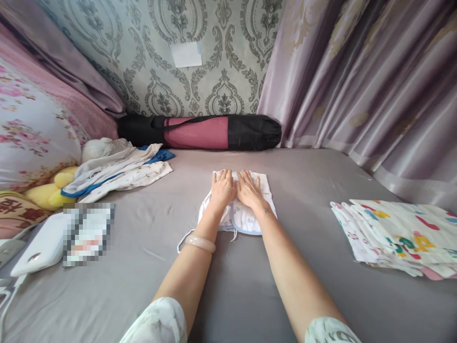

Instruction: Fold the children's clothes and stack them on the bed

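Note:
A small white baby garment (246,220) with light blue edging and thin ties lies on the grey sheet in front of me. Flat on its upper left part rests my left hand (223,186), fingers stretched forward. Beside it, my right hand (249,189) presses on the upper right part, with its fingers spread out too. Both palms face down and neither hand grips the cloth. One tie of the garment trails out at the lower left, near the bangle on my left wrist. The cloth under my palms is hidden.
A stack of folded printed cloths (410,236) sits at the right. Loose clothes (124,169) lie at the left by a yellow plush toy (53,190). Nearer are a white device (44,243) with a cable and a blurred-out item. A rolled mat (196,132) lies along the wall.

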`<state>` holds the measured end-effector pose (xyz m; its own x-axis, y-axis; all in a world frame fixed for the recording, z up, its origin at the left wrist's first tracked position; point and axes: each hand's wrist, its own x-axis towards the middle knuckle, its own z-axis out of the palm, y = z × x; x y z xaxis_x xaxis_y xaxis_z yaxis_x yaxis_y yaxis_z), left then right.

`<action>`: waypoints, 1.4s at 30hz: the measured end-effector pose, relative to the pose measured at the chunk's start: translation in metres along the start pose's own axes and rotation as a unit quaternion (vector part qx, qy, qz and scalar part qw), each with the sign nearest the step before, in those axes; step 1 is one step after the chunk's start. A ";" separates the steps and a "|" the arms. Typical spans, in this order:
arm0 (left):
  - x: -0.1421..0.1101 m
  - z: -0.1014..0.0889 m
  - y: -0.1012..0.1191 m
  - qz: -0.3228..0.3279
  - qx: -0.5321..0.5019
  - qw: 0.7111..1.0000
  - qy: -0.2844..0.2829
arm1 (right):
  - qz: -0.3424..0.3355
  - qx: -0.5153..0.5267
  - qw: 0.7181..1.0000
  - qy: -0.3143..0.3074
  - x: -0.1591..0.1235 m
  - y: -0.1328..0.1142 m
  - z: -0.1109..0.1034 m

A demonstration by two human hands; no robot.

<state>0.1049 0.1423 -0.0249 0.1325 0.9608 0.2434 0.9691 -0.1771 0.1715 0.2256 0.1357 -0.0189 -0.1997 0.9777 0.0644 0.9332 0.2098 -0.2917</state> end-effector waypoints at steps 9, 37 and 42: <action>-0.007 0.004 -0.009 -0.026 0.003 0.998 -0.063 | -0.027 -0.004 0.999 -0.034 -0.001 -0.010 0.012; 0.001 0.006 -0.013 0.004 -0.028 0.999 -0.025 | -0.032 0.010 0.999 0.005 0.008 -0.007 0.010; 0.000 0.009 -0.016 0.016 -0.031 0.998 -0.056 | -0.022 0.013 1.000 -0.007 0.009 -0.007 0.011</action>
<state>0.0913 0.1469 -0.0365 0.1896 0.9715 0.1423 0.9495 -0.2183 0.2253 0.2144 0.1428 -0.0271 -0.2448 0.9674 0.0653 0.9151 0.2528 -0.3141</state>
